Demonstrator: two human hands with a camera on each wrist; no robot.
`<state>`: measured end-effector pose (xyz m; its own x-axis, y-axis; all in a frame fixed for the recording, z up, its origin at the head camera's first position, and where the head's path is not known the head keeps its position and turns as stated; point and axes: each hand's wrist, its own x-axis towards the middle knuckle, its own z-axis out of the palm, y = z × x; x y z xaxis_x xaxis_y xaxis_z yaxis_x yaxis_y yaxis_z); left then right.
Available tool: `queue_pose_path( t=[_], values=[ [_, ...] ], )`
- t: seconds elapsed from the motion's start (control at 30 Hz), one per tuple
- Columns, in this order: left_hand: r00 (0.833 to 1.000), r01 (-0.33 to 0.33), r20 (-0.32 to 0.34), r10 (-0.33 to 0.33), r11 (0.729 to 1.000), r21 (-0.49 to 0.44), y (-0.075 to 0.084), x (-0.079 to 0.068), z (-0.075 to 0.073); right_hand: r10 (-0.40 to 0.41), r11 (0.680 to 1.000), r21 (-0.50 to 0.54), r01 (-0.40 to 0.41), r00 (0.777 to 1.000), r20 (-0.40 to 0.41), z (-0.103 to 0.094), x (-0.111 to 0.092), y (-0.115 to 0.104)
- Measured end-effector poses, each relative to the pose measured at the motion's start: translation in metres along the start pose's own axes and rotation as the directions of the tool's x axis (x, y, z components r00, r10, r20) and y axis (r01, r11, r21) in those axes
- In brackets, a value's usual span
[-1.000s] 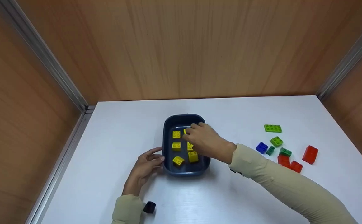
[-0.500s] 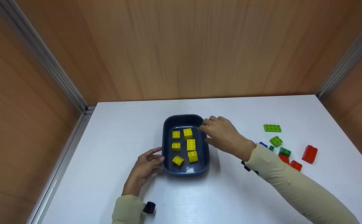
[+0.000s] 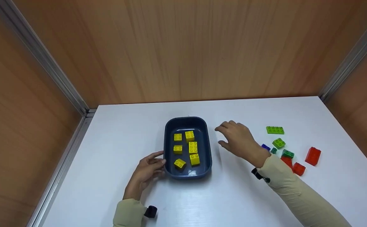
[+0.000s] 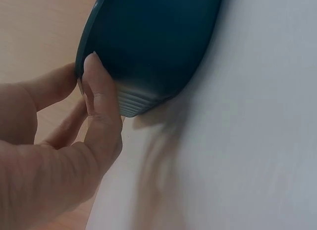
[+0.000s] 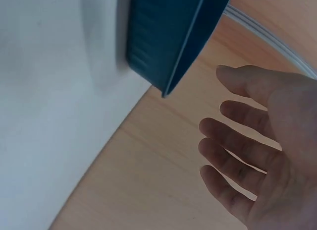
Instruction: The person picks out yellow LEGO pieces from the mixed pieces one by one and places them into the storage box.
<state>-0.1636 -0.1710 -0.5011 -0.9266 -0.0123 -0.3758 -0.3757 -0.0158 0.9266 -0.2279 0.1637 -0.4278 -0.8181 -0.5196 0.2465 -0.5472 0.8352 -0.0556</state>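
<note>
A dark blue tray (image 3: 204,170) stands on the white table, holding several yellow toy bricks (image 3: 193,147) in two rough columns. At its left side, my left hand (image 3: 148,168) touches the outer wall with thumb and fingertips. The left wrist view shows the thumb lying along the tray wall (image 4: 148,46) and another finger near the rim. To the right of the tray, my right hand (image 3: 238,138) hovers over the table with spread, loosely bent fingers and nothing in them. In the right wrist view, its fingers (image 5: 237,141) are apart from the tray (image 5: 163,41).
On the right lie a light green long brick (image 3: 275,130), a light green brick (image 3: 279,143), dark green bricks (image 3: 287,154), a partly hidden blue brick (image 3: 265,147) and red bricks (image 3: 313,156). Wooden panels (image 3: 183,50) bound the table at the back and sides.
My right hand has moved out of the tray to the right, uncovering yellow bricks at the tray's right side. The left hand has stayed at the tray's wall.
</note>
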Motion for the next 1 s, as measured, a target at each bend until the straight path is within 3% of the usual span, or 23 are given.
queue_pose_path(
  t=[0.2,0.4,0.63,0.77,1.0],
  values=[
    [1.000,0.015,0.005,-0.015,1.000,-0.006,-0.002,-0.001,0.000,0.096,0.995,0.013,-0.097,0.995,0.024,0.014,-0.010,0.008],
    [1.000,0.020,0.010,-0.020,1.000,0.000,-0.001,-0.002,0.000,0.144,0.989,0.037,-0.144,0.990,0.009,0.025,-0.021,0.012],
    [0.997,-0.062,-0.047,0.065,0.995,0.076,0.003,0.000,0.001,0.200,0.974,0.099,-0.202,0.979,0.023,0.034,-0.028,0.014],
    [0.979,-0.148,-0.120,0.166,0.978,0.146,0.007,0.000,0.004,0.222,0.969,0.110,-0.223,0.975,0.021,0.037,-0.030,0.014],
    [0.917,-0.262,-0.212,0.337,0.912,0.316,0.011,0.001,0.005,0.243,0.962,0.125,-0.244,0.970,0.024,0.043,-0.033,0.014]
  ],
)
